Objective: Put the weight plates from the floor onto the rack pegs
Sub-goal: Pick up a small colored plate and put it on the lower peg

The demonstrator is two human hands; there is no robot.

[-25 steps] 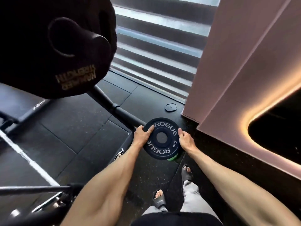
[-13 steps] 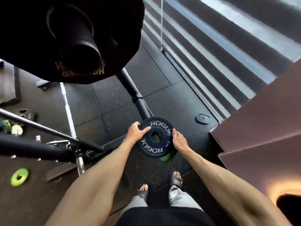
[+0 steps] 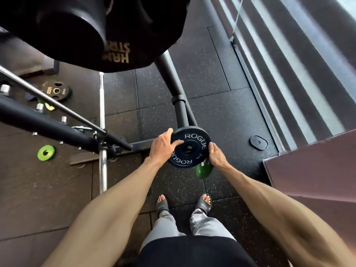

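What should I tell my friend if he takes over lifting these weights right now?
Left hand: grips the blue plate by its rim.
Right hand: grips the opposite rim.
A green plate sits right behind it; whether either is on a peg is unclear.
Done: one big black plate on a high peg.
Left: lime plate and small black plate lie on the floor.

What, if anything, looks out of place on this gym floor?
Loose plates lie on the floor at left, off any peg: a small green plate and a black plate. Nothing looks damaged.
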